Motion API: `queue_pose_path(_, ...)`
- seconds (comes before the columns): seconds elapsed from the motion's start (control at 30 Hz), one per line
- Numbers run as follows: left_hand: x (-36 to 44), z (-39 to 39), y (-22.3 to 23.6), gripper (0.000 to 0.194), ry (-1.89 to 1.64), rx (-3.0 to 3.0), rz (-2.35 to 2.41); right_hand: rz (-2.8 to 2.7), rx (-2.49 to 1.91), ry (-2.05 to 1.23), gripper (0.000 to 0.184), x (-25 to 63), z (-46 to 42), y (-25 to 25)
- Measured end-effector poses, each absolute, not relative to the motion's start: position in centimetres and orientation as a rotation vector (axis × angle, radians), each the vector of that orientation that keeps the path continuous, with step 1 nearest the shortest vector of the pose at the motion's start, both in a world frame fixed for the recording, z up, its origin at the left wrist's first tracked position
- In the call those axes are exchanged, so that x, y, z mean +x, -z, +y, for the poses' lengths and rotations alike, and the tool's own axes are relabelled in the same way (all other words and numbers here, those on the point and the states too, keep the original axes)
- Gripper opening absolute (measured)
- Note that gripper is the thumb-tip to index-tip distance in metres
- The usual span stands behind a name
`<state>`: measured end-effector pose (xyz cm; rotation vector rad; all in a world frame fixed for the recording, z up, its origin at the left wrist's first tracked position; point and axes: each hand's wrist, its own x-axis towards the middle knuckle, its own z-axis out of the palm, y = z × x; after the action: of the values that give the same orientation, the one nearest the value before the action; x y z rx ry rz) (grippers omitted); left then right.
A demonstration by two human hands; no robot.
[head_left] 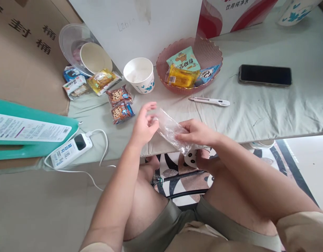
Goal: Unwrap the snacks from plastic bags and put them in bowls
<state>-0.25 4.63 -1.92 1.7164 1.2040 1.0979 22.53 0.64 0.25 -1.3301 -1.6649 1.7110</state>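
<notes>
Head view: left hand (pixel 145 124) blurred, hold unclear; right hand (pixel 197 133) pinches, partly hiding, a clear, crinkled bag (pixel 168 126) extending leftward.

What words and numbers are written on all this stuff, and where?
"饮用纯净水": red-and-white box
"封", "桶", "桶": brown cardboard box; one sign is cut off
"每日": green packet; the rest is unclear
Too small or blurred: teal jug's label, white device's label, other snack packets, handwriting on the white panel
Nothing readable: clear wrapper
</notes>
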Motion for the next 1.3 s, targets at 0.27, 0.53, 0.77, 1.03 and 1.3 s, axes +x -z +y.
queue_pose_path(0.27,2.1,1.9,0.6,0.048,-0.932,2.007,1.113,-1.610,-1.037,-1.557,0.022,21.6,0.2,0.0)
queue_pose_path(0.53,1.9,2.5,0.7,0.030,-0.815,1.456,1.105,-1.395,-1.219,-1.175,0.046,22.4,0.3,1.2)
queue_pose_path(0.77,2.0,3.0,0.7,0.031,-0.842,1.246,0.996,-1.266,-1.281,-1.436,0.022,21.7,-0.1,1.5)
queue_pose_path(1.03,1.4,4.4,0.4,0.026,-1.018,1.251,0.911,-1.294,-1.404,-1.104,0.023,19.7,-0.1,-0.8)
queue_pose_path(1.3,0.3,4.4,-0.1,0.024,-1.075,1.225,0.956,-1.786,-1.527,-0.132,0.018,15.0,12.4,-9.5)
